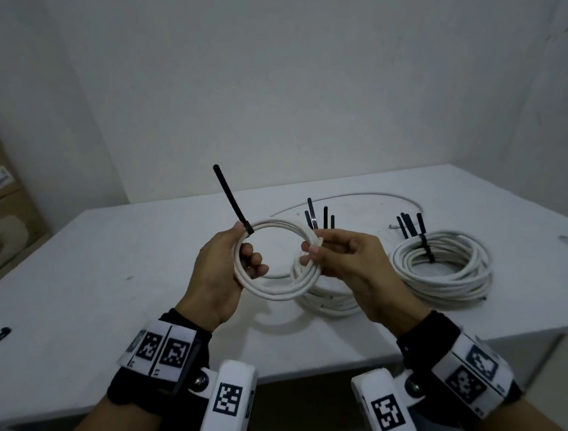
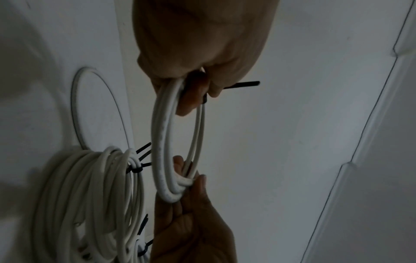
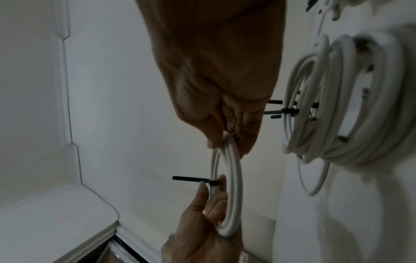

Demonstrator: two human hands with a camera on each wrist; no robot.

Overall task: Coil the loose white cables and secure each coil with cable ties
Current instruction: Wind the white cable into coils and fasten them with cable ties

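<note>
Left hand (image 1: 223,271): small cable coil (image 1: 272,258) was gripped beside black cable tie (image 1: 232,201), for steadiness.
Right hand (image 1: 346,264): opposite side was pinched, so loops were kept together.

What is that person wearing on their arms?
Both hands are bare. Each wrist wears a black band with a white strap printed with black-and-white square code markers. A white box-shaped camera mount, carrying a marker of its own, hangs under each wrist on a bolted bracket.
</note>
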